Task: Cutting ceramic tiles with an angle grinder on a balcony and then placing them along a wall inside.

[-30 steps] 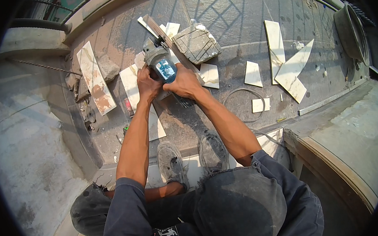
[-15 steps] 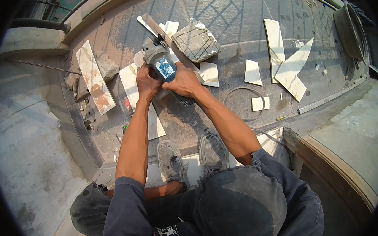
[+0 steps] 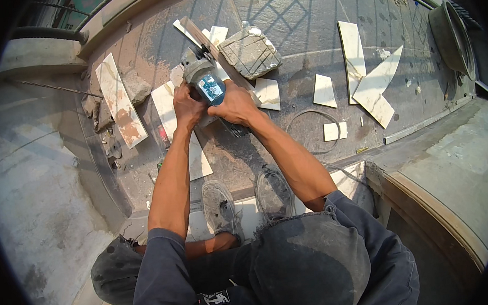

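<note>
Both of my hands are closed around an angle grinder (image 3: pixel 211 87) with a blue body and a grey metal head. My left hand (image 3: pixel 188 106) grips its left side, and my right hand (image 3: pixel 235 104) wraps the right side of the body. The grinder's dark disc edge lies against a long, dusty brownish strip (image 3: pixel 194 30), which slants along the left side of a rough concrete block (image 3: pixel 250 53). My hands and the tool hide part of the strip. Below my left hand lies a long white marbled tile piece (image 3: pixel 198 160), partly covered by my forearm.
A stained tile strip (image 3: pixel 121 101) leans by rubble (image 3: pixel 137 87) at left. Cut tile pieces (image 3: pixel 352 51) lie at right, near a coiled cable (image 3: pixel 293 117). A large round basin (image 3: pixel 452 42) stands far right. My shoes (image 3: pixel 273 192) are close below the grinder.
The whole view has shifted very slightly. Both hands keep their grip on the grinder at nearly the same spot on the strip.
</note>
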